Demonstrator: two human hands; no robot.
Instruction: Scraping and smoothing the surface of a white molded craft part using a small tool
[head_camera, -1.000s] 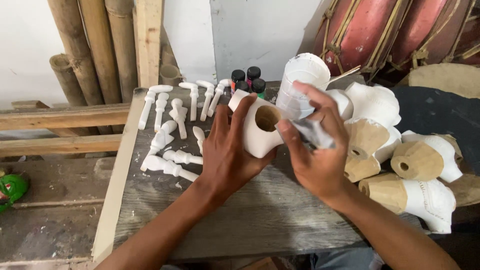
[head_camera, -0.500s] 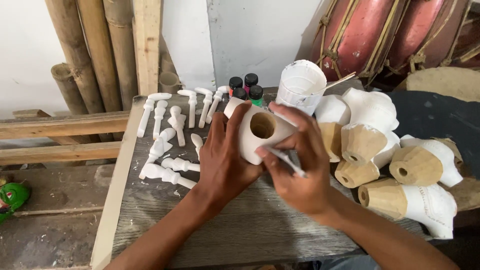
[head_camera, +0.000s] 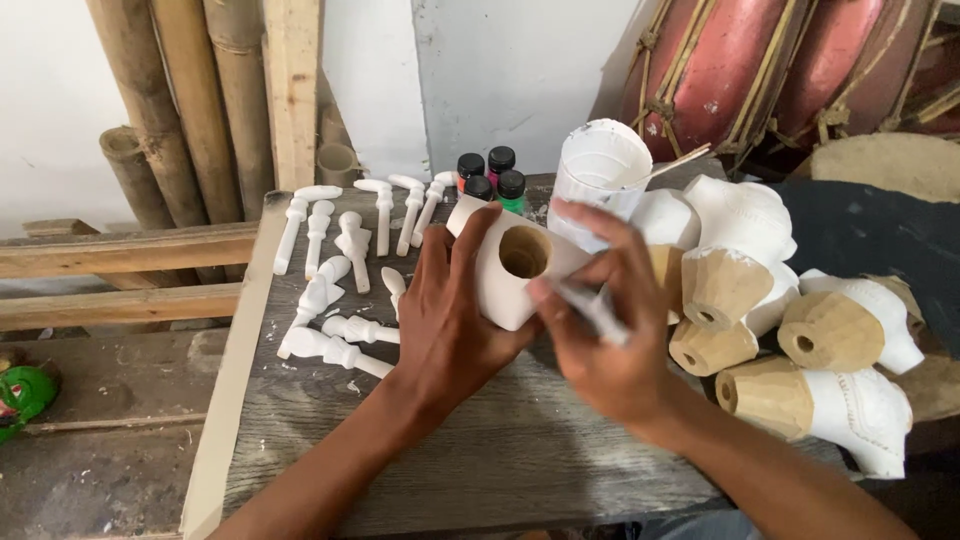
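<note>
The left hand (head_camera: 450, 320) is closed around a white-primed carved wooden body with a round socket hole (head_camera: 512, 268), cradling it above the weathered grey plank table (head_camera: 480, 450) with the hole turned up toward the camera. The right hand (head_camera: 605, 335) pinches a thin white-coated brush or stick (head_camera: 592, 308); motion blur hides which it is, but its tip sits at the body's right edge, just beside the hole. To do this pass well, it seems wise to keep the left grip firm and rotate the piece rather than the wrist, drawing strokes away from the hole's rim so coating does not pool inside. Behind the held piece stands a white-smeared plastic cup (head_camera: 600, 170), with small black-capped paint bottles (head_camera: 490, 175) to its left. Left of the piece lie white-painted wooden pegs (head_camera: 340, 270) in loose rows; to its right is a heap of half-white, half-bare wooden carved bodies (head_camera: 800, 340).
</note>
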